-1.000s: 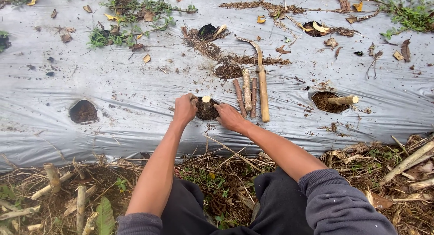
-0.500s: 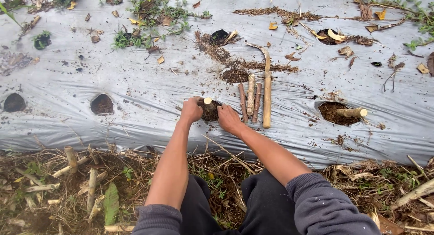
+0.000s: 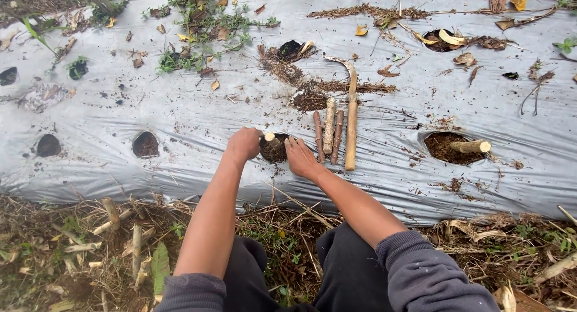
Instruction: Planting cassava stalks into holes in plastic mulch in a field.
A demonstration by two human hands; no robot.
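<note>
mulch sheet [image 3: 180, 117]: silvery-grey plastic film, glossy, wrinkled, dirt-speckled | stem cuttings [image 3: 329, 129]: woody, rough brown and pale bark, matt | planting hole [image 3: 275, 150]: dark crumbly soil, matt | cutting in right hole [image 3: 470, 147]: pale wood, smooth cut end | ground [image 3: 72, 246]: dry straw, coarse | sleeves [image 3: 421, 276]: grey knit cloth, matt

Silver-grey plastic sheet [image 3: 180, 117], brown sticks [image 3: 329, 127], dark sleeves [image 3: 421, 270].

Soft, even daylight — faint shadows (mild sheen on plastic sheet [image 3: 180, 117]).
</note>
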